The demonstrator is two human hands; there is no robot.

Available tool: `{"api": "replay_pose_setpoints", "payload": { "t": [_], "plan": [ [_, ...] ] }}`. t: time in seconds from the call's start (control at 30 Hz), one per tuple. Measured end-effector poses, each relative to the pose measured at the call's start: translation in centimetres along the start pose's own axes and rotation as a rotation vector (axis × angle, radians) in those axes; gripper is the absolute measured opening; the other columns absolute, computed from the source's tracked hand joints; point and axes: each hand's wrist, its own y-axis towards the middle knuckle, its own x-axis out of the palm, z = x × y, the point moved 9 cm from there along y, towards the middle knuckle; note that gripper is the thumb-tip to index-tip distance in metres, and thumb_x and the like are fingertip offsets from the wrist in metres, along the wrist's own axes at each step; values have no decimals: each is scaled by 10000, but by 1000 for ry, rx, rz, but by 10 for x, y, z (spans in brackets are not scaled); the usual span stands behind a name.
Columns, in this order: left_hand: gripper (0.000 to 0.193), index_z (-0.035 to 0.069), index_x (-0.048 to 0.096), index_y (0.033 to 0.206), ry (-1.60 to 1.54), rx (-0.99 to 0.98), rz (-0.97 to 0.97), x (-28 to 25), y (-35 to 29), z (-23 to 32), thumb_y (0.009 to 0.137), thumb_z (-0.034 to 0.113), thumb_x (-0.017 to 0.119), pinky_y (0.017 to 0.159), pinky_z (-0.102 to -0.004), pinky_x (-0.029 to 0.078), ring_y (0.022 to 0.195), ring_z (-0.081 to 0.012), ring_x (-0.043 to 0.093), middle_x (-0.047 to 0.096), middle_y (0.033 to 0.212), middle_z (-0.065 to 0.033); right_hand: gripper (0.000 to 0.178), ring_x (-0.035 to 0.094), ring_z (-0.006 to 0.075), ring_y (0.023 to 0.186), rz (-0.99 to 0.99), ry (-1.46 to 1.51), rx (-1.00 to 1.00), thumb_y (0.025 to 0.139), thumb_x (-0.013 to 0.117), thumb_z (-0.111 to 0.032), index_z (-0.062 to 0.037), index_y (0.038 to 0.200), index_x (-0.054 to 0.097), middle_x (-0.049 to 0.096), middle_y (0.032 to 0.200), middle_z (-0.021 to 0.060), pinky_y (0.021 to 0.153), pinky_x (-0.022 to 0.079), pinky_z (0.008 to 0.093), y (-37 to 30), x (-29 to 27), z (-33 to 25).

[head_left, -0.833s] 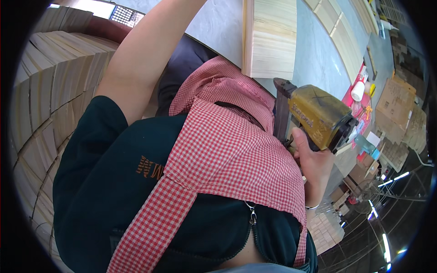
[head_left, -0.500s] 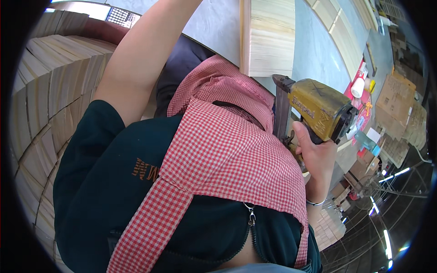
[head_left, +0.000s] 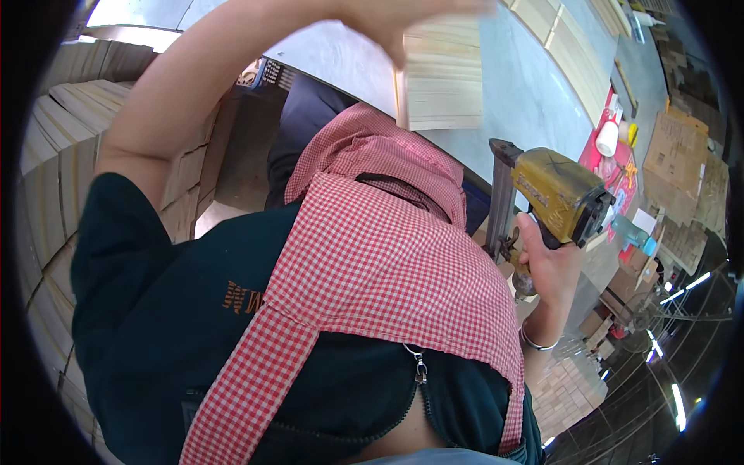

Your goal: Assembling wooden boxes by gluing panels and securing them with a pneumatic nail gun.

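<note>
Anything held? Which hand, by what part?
Right hand holds the yellow nail gun by its handle. Left hand, blurred near the pale wooden board: can't tell.

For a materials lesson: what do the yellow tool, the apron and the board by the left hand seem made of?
Tool: probably metal, yellow finish scuffed dark. Apron: cloth, perhaps cotton; matte check, soft folds. Board: wood, seemingly unvarnished; pale straight grain.
</note>
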Motion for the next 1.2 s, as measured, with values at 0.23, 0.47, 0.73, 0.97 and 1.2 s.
{"api": "replay_pose_setpoints", "payload": {
  "t": [0.23, 0.47, 0.73, 0.97, 1.2],
  "plan": [
    [870, -16, 488, 1377, 1023, -179, -12, 42, 64, 42, 720, 441, 829, 965, -456, 400, 1179, -312, 454, 514, 1325, -182, 261, 512, 91, 465, 108, -17, -109, 868, 796, -156, 13, 1009, 656, 616, 675, 27, 417, 405, 222, 0, -28, 10],
    [893, -59, 586, 1256, 1075, -425, 244, 75, 93, 29, 689, 595, 805, 796, -393, 499, 958, -265, 601, 643, 1139, -150, 191, 486, 94, 428, 153, 60, 45, 848, 790, -87, 14, 940, 656, 610, 654, 21, 400, 383, 236, 18, -56, 19],
    [933, -67, 556, 1283, 1075, -446, 261, 78, 97, 21, 688, 608, 802, 813, -404, 485, 967, -270, 596, 646, 1144, -151, 186, 489, 91, 430, 35, 55, -8, 857, 787, -114, 17, 902, 663, 601, 636, 20, 401, 386, 238, 48, -47, 18],
    [951, -64, 550, 1298, 1070, -465, 232, 80, 98, 20, 691, 627, 796, 816, -408, 481, 982, -268, 593, 643, 1159, -152, 203, 487, 91, 428, 8, 109, 13, 859, 787, -118, 29, 923, 663, 605, 649, 32, 404, 389, 232, 54, -41, 17],
    [998, -57, 522, 1349, 1021, -448, 250, 79, 92, 19, 693, 643, 800, 912, -438, 475, 1082, -283, 594, 619, 1245, -166, 220, 485, 91, 426, -3, 125, 71, 860, 789, -118, 38, 947, 660, 606, 657, 38, 404, 393, 228, 55, -39, 28]
  ]
}}
